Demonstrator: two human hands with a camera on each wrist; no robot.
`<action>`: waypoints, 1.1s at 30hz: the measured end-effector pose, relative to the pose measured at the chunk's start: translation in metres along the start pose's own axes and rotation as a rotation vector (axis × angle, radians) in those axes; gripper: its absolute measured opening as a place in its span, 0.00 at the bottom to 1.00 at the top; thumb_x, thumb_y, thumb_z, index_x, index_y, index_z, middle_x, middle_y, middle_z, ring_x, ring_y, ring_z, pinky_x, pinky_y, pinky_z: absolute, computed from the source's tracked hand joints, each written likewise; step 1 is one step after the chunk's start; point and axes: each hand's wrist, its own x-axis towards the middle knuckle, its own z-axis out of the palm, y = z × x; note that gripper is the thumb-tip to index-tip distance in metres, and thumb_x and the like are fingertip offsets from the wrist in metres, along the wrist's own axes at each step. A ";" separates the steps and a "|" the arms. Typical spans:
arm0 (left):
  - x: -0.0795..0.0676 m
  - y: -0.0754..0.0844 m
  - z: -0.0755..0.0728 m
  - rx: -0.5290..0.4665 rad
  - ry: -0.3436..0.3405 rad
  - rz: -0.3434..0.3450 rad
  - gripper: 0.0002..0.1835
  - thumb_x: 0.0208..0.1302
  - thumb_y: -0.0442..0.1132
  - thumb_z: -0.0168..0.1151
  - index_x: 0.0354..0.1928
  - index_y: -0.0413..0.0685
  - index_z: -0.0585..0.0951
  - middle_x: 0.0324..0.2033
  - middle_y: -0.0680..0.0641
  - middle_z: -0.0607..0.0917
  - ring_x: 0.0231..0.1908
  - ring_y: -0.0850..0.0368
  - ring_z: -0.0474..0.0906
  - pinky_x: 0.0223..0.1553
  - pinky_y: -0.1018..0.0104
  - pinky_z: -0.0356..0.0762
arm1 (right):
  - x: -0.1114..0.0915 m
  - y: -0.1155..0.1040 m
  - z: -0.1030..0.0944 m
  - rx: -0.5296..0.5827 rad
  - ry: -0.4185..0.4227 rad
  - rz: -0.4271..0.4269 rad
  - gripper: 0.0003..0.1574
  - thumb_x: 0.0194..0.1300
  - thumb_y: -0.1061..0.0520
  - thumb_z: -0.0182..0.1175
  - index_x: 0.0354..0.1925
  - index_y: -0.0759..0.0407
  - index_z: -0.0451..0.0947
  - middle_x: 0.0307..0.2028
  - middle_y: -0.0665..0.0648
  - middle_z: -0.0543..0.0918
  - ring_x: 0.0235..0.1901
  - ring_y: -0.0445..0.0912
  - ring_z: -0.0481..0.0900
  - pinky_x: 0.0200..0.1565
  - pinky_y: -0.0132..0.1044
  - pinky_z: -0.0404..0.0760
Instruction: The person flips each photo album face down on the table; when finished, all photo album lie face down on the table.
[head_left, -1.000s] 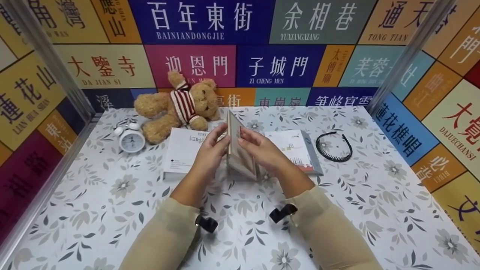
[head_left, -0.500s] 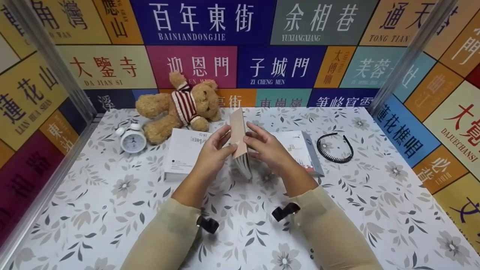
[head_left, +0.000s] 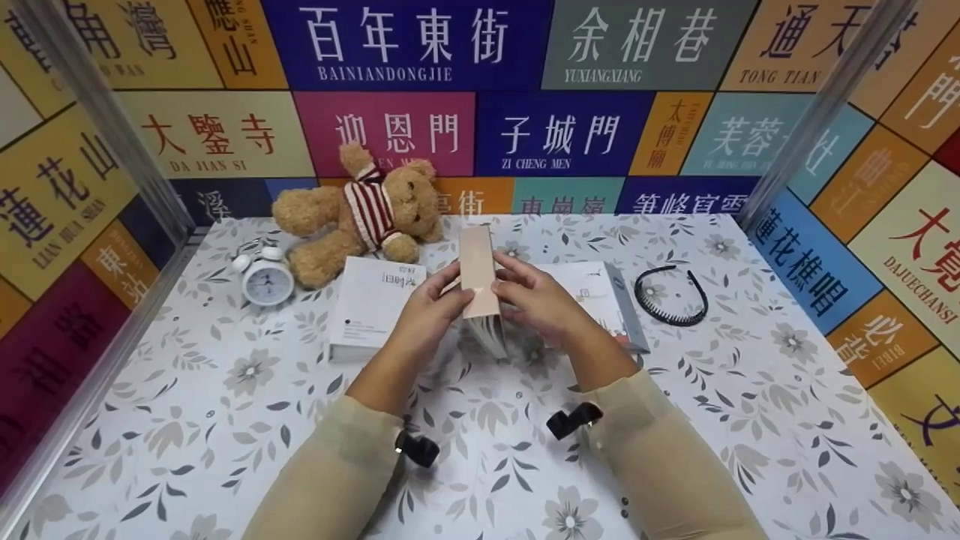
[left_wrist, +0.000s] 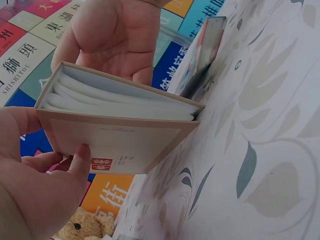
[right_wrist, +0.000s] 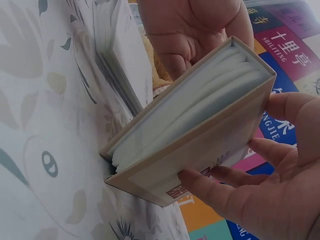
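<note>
A small tan hardcover book (head_left: 478,266) stands between my hands with its spine up and its covers slightly parted. My left hand (head_left: 426,307) holds it from the left, and my right hand (head_left: 538,300) from the right. In the left wrist view the left thumb lies against the cover (left_wrist: 125,137), near a red printed label. In the right wrist view the right fingers touch the opposite cover (right_wrist: 220,135), which also bears a red label. White pages fan a little between the covers. The book's lower edges are right at the tabletop.
A white book (head_left: 367,307) lies left of my hands, and another book with a grey edge (head_left: 626,307) lies right. Farther out are a white alarm clock (head_left: 266,281), a teddy bear (head_left: 371,214) and a black headband (head_left: 667,321) on the floral tabletop (head_left: 487,450).
The tan book has turned from a tilted position to spine up, facing me. Both hands have shifted their grip to its two sides. The other objects stay put.
</note>
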 end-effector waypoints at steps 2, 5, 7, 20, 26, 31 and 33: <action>-0.001 0.001 0.000 0.049 0.012 0.009 0.33 0.76 0.38 0.62 0.81 0.47 0.68 0.80 0.45 0.70 0.80 0.48 0.68 0.78 0.52 0.72 | 0.000 0.000 0.000 0.010 -0.004 -0.003 0.39 0.83 0.53 0.56 0.84 0.38 0.58 0.82 0.58 0.64 0.76 0.55 0.73 0.76 0.54 0.75; -0.003 0.002 0.000 0.097 0.016 0.011 0.34 0.77 0.42 0.64 0.81 0.51 0.68 0.81 0.46 0.69 0.79 0.47 0.69 0.78 0.50 0.72 | 0.000 -0.002 -0.002 0.015 0.011 -0.014 0.38 0.82 0.54 0.57 0.84 0.40 0.61 0.82 0.54 0.66 0.73 0.54 0.78 0.75 0.53 0.77; -0.002 0.001 0.001 0.115 0.007 0.000 0.33 0.79 0.45 0.62 0.82 0.53 0.67 0.82 0.47 0.68 0.78 0.46 0.70 0.78 0.49 0.72 | -0.001 -0.005 -0.004 0.001 0.043 -0.022 0.37 0.80 0.54 0.59 0.82 0.42 0.65 0.79 0.54 0.70 0.70 0.54 0.81 0.75 0.52 0.77; 0.000 -0.020 0.003 0.018 -0.073 -0.279 0.38 0.86 0.62 0.30 0.84 0.45 0.61 0.85 0.36 0.57 0.86 0.38 0.51 0.86 0.46 0.52 | 0.000 -0.011 -0.030 -0.042 0.144 -0.100 0.40 0.73 0.69 0.61 0.79 0.58 0.68 0.78 0.59 0.74 0.78 0.51 0.72 0.74 0.47 0.78; 0.002 -0.020 0.001 0.002 -0.080 -0.245 0.41 0.86 0.61 0.30 0.85 0.37 0.53 0.86 0.33 0.50 0.87 0.39 0.43 0.88 0.50 0.43 | 0.005 -0.004 -0.037 -0.046 0.175 -0.086 0.43 0.71 0.72 0.58 0.81 0.62 0.64 0.79 0.60 0.71 0.78 0.54 0.72 0.74 0.48 0.78; 0.004 -0.016 -0.004 0.000 -0.055 -0.260 0.43 0.85 0.63 0.31 0.86 0.38 0.50 0.86 0.33 0.45 0.87 0.41 0.40 0.88 0.53 0.41 | 0.010 0.004 -0.040 -0.069 0.206 -0.047 0.44 0.70 0.72 0.59 0.81 0.62 0.63 0.79 0.62 0.71 0.77 0.56 0.73 0.73 0.48 0.80; 0.005 -0.013 -0.006 -0.002 -0.036 -0.283 0.43 0.84 0.65 0.31 0.86 0.41 0.51 0.87 0.35 0.44 0.87 0.42 0.40 0.88 0.53 0.41 | 0.012 0.007 -0.041 -0.065 0.221 -0.014 0.44 0.72 0.70 0.59 0.82 0.61 0.62 0.79 0.63 0.70 0.76 0.57 0.74 0.71 0.46 0.81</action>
